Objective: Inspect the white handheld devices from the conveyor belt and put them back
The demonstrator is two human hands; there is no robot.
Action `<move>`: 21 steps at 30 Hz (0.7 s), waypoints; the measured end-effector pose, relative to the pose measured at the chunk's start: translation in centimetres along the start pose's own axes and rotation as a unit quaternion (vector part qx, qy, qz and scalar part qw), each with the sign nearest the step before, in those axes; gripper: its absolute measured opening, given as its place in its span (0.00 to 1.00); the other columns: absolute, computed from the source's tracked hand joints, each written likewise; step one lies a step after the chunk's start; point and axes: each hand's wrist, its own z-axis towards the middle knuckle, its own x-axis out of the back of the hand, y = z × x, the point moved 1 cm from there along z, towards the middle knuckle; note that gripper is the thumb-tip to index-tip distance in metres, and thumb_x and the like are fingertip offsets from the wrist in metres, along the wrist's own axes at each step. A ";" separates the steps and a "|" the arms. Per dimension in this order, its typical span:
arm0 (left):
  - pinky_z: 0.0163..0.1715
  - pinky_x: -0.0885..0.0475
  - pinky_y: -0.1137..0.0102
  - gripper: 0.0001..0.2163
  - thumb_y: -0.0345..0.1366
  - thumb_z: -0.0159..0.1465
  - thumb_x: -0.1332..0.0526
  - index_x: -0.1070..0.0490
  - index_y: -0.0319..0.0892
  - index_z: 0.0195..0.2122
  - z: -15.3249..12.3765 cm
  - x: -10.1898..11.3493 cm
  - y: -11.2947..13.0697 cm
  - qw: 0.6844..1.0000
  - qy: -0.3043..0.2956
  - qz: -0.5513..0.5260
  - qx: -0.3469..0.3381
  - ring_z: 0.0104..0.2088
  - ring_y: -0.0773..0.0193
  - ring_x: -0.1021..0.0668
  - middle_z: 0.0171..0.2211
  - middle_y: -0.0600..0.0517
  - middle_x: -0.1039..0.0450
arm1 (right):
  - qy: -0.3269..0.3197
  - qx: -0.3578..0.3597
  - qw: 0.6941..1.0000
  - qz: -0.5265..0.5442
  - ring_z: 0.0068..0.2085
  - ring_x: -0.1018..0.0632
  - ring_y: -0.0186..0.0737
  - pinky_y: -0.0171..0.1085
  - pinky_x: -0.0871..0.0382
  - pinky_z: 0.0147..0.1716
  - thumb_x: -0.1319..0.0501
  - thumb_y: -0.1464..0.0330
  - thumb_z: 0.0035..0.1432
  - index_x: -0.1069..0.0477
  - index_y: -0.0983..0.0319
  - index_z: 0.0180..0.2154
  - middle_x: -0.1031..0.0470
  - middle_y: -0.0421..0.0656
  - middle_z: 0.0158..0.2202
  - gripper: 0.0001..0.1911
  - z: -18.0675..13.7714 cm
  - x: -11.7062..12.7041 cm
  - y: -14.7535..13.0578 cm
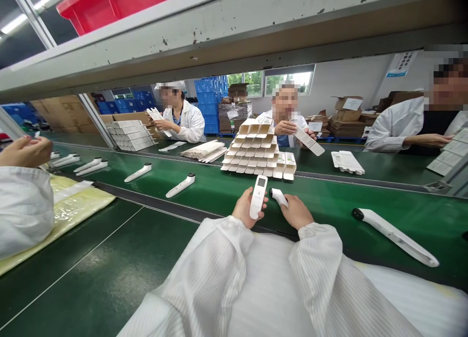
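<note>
My left hand is closed around a white infrared thermometer, its dark display and buttons turned up toward me. Just to the right, my right hand grips a second white thermometer, whose black sensor end points left; the fingers cover most of its handle. Both hands are over the green conveyor belt. Another thermometer lies on the belt at the right. To the left, a thermometer and several more like it rest in a spaced row.
Open white boxes are stacked beyond my hands. Across the belt, several co-workers in white coats handle flat cartons. A co-worker's sleeve reaches in at left over a yellow plastic-wrapped pack. White foam sheeting lies at lower right. A shelf spans overhead.
</note>
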 end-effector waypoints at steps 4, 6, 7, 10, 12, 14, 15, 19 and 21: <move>0.16 0.42 0.78 0.10 0.40 0.59 0.41 0.32 0.38 0.37 0.0 -0.8 -0.9 0.999 0.039 0.016 -0.022 0.24 0.69 0.28 0.26 0.52 0.31 | 0.050 0.089 0.985 0.138 0.48 0.29 0.49 0.45 0.37 0.47 0.46 0.65 0.55 0.30 0.61 0.45 0.31 0.50 0.49 0.17 -0.5 0.4 -1.5; 0.21 0.37 0.77 0.09 0.34 0.55 0.38 0.33 0.40 0.37 -0.1 -0.9 -1.1 0.998 0.032 0.004 -0.062 0.26 0.70 0.28 0.26 0.53 0.31 | -0.017 0.100 0.953 0.285 0.41 0.26 0.44 0.42 0.33 0.42 0.44 0.58 0.54 0.30 0.60 0.43 0.28 0.47 0.44 0.18 -0.9 0.3 -2.5; 0.24 0.35 0.76 0.09 0.31 0.54 0.38 0.33 0.40 0.37 -0.1 -1.0 -1.1 0.996 0.024 0.000 -0.083 0.26 0.69 0.28 0.26 0.54 0.31 | -0.058 0.088 0.930 0.351 0.38 0.26 0.43 0.41 0.31 0.39 0.43 0.56 0.53 0.31 0.60 0.43 0.27 0.45 0.41 0.19 -1.1 0.2 -3.0; 0.29 0.33 0.73 0.10 0.27 0.52 0.41 0.33 0.40 0.36 -0.2 -1.0 -1.1 0.994 0.031 0.003 -0.101 0.27 0.68 0.28 0.26 0.54 0.31 | -0.124 0.031 0.871 0.475 0.35 0.26 0.41 0.40 0.30 0.35 0.36 0.54 0.46 0.32 0.60 0.42 0.26 0.42 0.34 0.23 -1.7 0.1 -3.8; 0.28 0.34 0.72 0.09 0.27 0.52 0.43 0.33 0.40 0.35 -0.2 -0.9 -1.0 0.995 0.051 0.011 -0.090 0.26 0.69 0.29 0.25 0.55 0.32 | -0.136 0.005 0.848 0.512 0.37 0.26 0.41 0.38 0.31 0.35 0.35 0.54 0.44 0.31 0.60 0.40 0.26 0.42 0.35 0.23 -2.0 0.2 -4.0; 0.27 0.36 0.73 0.08 0.28 0.53 0.43 0.32 0.40 0.35 -0.1 -0.7 -0.8 0.993 0.072 0.012 -0.092 0.26 0.69 0.29 0.25 0.54 0.31 | -0.144 -0.008 0.835 0.532 0.39 0.27 0.41 0.37 0.31 0.34 0.36 0.53 0.45 0.30 0.60 0.37 0.25 0.42 0.37 0.21 -2.2 0.4 -4.1; 0.27 0.36 0.73 0.08 0.29 0.53 0.43 0.32 0.40 0.35 -0.1 -0.6 -0.7 0.991 0.085 0.014 -0.103 0.27 0.69 0.28 0.26 0.54 0.31 | -0.147 -0.016 0.831 0.536 0.39 0.26 0.41 0.36 0.32 0.33 0.37 0.53 0.46 0.30 0.60 0.36 0.25 0.43 0.37 0.20 -2.2 0.5 -4.1; 0.25 0.40 0.76 0.06 0.31 0.52 0.41 0.31 0.40 0.32 -0.2 -0.4 -0.1 0.970 0.139 0.055 -0.192 0.26 0.71 0.29 0.27 0.54 0.31 | -0.169 -0.054 0.827 0.533 0.34 0.24 0.41 0.37 0.32 0.30 0.40 0.53 0.50 0.31 0.59 0.35 0.24 0.44 0.36 0.17 -2.1 0.3 -3.8; 0.24 0.41 0.76 0.05 0.31 0.52 0.41 0.30 0.40 0.31 -0.5 -0.7 0.1 0.955 0.144 0.086 -0.245 0.25 0.71 0.30 0.26 0.54 0.31 | -0.183 -0.072 0.838 0.509 0.31 0.24 0.40 0.38 0.33 0.28 0.43 0.53 0.52 0.31 0.59 0.34 0.24 0.44 0.34 0.17 -1.9 -0.1 -3.4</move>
